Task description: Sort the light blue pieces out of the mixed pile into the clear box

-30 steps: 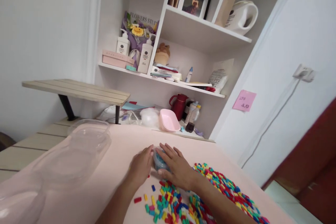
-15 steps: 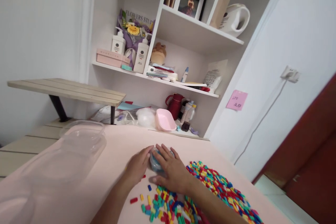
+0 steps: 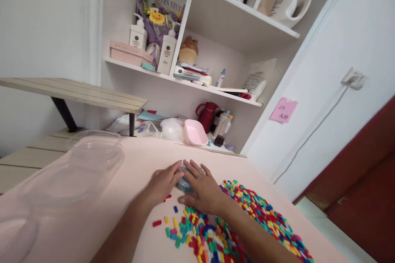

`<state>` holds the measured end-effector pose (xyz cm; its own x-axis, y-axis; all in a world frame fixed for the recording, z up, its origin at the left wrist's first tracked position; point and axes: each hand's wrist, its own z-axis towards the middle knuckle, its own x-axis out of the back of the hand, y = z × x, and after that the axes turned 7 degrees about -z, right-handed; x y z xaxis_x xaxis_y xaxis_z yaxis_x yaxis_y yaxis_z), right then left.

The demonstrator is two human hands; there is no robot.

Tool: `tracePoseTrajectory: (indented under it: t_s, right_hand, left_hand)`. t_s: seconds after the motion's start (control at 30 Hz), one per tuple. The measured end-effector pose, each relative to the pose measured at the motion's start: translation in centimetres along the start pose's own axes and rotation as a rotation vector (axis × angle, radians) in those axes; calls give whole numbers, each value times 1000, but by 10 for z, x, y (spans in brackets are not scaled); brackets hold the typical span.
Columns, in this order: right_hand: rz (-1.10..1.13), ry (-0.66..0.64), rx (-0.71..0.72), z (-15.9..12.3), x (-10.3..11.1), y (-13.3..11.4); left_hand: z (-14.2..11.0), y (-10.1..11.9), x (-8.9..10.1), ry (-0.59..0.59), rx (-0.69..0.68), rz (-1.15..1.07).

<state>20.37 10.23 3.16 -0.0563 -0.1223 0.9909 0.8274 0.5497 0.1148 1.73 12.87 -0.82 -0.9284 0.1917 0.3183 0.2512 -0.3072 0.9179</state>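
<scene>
A small clear plastic container with a bluish tint stands on the pink tabletop, largely covered by my hands. My left hand presses against its left side, fingers close together and fingertips at the top edge. Over the top and right side lies my right hand, its fingers spread and its thumb at the near side. Together they hold the container; its contents are hard to make out. Just in front of it a heap of small colourful plastic bricks begins, with a few loose red, blue and yellow ones near my left wrist.
To the right spreads a larger pile of bricks. Clear plastic tubs stand at the left, beside a raised wooden shelf. At the back are a pink basin, a red jug and bottles below the shelving.
The view has tilted down and shifted slightly. My left fingers have moved a little further over the container's top edge; my right hand stays spread on it.
</scene>
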Motion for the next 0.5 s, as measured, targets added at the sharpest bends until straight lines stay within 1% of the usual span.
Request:
tracePoseTrajectory:
  t_s: [0.13, 0.27, 0.33, 0.4, 0.47, 0.5]
  right_hand:
    - [-42, 20, -6, -2, -4, -3]
    - [-90, 65, -44, -4, -10, -11]
    - [-91, 80, -64, -5, -12, -15]
    - [-62, 64, -67, -4, -11, -16]
    - [-15, 27, -66, -2, -7, -12]
    - [9, 10, -64, 0, -4, -9]
  left_hand:
    - [3, 0, -1, -16, -10, 206]
    - [1, 0, -1, -63, 27, 384]
    - [0, 0, -1, -68, 43, 432]
    - [-1, -1, 0, -61, 58, 412]
    - [-1, -1, 3, -47, 67, 297]
    - [-1, 0, 5, -24, 70, 204]
